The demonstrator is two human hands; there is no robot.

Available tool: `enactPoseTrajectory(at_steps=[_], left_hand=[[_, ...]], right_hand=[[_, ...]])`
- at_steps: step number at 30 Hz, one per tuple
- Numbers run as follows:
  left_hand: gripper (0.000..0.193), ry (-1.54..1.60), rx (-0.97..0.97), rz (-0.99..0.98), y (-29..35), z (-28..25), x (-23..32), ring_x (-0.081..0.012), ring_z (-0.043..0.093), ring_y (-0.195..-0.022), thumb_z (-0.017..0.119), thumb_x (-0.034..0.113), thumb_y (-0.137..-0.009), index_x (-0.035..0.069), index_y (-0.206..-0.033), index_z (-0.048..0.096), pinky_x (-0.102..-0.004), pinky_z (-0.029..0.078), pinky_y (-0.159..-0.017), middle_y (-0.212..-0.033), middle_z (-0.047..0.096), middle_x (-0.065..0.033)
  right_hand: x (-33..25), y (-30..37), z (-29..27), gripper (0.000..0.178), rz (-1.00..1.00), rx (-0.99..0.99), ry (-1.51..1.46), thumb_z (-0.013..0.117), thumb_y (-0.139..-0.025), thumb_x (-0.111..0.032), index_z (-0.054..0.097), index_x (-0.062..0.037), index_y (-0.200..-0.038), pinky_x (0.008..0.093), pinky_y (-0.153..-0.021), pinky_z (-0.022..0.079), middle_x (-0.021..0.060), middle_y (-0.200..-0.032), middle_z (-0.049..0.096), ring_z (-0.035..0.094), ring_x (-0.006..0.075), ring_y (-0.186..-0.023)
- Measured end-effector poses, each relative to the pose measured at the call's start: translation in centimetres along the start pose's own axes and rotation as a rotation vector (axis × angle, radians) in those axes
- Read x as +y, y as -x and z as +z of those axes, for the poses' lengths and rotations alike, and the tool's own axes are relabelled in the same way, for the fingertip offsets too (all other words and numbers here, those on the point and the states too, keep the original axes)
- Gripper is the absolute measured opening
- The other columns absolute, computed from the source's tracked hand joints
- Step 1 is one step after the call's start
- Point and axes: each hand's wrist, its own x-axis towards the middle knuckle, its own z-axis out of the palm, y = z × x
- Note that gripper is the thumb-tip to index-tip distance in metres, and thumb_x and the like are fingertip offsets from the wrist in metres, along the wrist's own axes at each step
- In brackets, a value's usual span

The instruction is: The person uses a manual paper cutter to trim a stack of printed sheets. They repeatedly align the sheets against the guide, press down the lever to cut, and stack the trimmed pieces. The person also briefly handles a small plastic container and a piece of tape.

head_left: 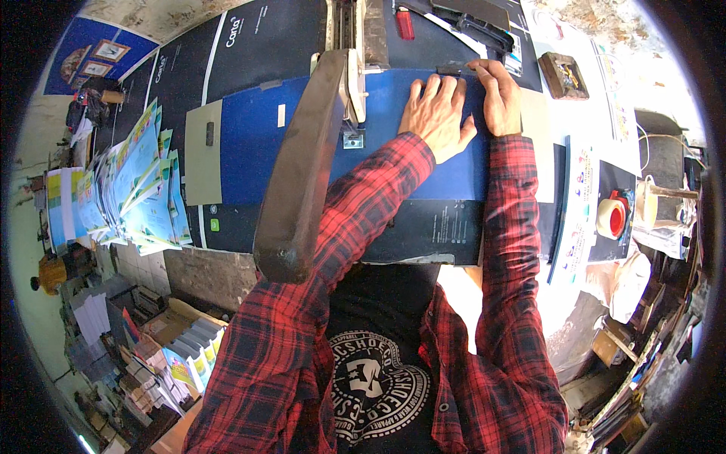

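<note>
My left hand (437,113) lies on a blue cover sheet (249,144), fingers spread and slightly bent, pressing it near its far edge. My right hand (499,100) is at the sheet's right end, its fingers curled in by a small dark block (449,69) at the far edge. What those fingers grip, if anything, is hidden. To the left of my left hand stands a tall press with a long dark lever (302,166), reaching over the sheet toward me. A small shiny metal piece (353,140) sits on the sheet beneath the press head.
Fanned printed sheets (136,189) are piled at the left. On the right are a stack of printed strips (573,212), a red tape roll (612,216) and a metal-topped block (563,76). A red cutter (405,24) lies at the far side.
</note>
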Motion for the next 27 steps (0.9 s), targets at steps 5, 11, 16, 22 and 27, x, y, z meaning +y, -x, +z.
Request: enactPoseTrajectory(at_steps=[5, 11, 16, 22, 27], left_hand=[[0.061, -0.024, -0.036, -0.002, -0.02, -0.32, 0.12, -0.0294, 0.048, -0.11, 0.06, 0.041, -0.084, 0.003, -0.132, 0.056, -0.048, 0.037, -0.094, -0.113, 0.052, -0.0122], [0.062, -0.028, 0.036, -0.036, 0.19, 0.02, 0.09, -0.03, 0.046, -0.111, 0.06, 0.044, -0.083, 0.005, -0.131, 0.058, -0.0485, 0.035, -0.092, -0.113, 0.051, -0.0137], [0.063, -0.059, 0.088, -0.15, 0.39, -0.41, 0.43, -0.0305, 0.043, -0.112, 0.06, 0.049, -0.081, 0.006, -0.127, 0.063, -0.0494, 0.031, -0.092, -0.112, 0.051, -0.0141], [0.06, -0.137, 0.099, -0.27, 0.46, -0.42, 0.5, -0.0315, 0.042, -0.111, 0.057, 0.051, -0.081, 0.008, -0.122, 0.068, -0.0518, 0.03, -0.09, -0.11, 0.051, -0.0139], [0.056, -0.131, 0.15, -0.351, 0.63, -0.32, 0.38, -0.0321, 0.042, -0.111, 0.061, 0.048, -0.08, 0.008, -0.118, 0.07, -0.0525, 0.03, -0.091, -0.108, 0.051, -0.0142]], right_hand=[[-0.01, 0.04, -0.07, 0.029, 0.0, -0.018, 0.021, 0.049, -0.096, -0.019, 0.069, 0.0006, -0.104, 0.034, -0.084, 0.05, 0.0144, -0.101, 0.069, 0.067, 0.0263, -0.092], [-0.38, 0.1, -0.04, 0.027, 0.014, -0.015, 0.008, 0.05, -0.096, -0.018, 0.069, 0.0006, -0.104, 0.0336, -0.084, 0.05, 0.0145, -0.101, 0.069, 0.067, 0.0264, -0.092], [0.25, 0.19, -0.04, 0.026, 0.023, 0.0, 0.023, 0.051, -0.095, -0.018, 0.069, 0.0001, -0.104, 0.033, -0.083, 0.05, 0.0144, -0.1, 0.069, 0.067, 0.0253, -0.091], [-0.01, 0.11, 0.03, 0.025, 0.054, -0.007, 0.033, 0.052, -0.095, -0.017, 0.069, -0.0008, -0.104, 0.033, -0.083, 0.05, 0.0142, -0.1, 0.068, 0.067, 0.0256, -0.091], [0.39, 0.08, -0.06, 0.026, 0.033, -0.012, 0.037, 0.052, -0.094, -0.018, 0.069, -0.0009, -0.105, 0.033, -0.083, 0.05, 0.0144, -0.1, 0.069, 0.067, 0.0257, -0.091]])
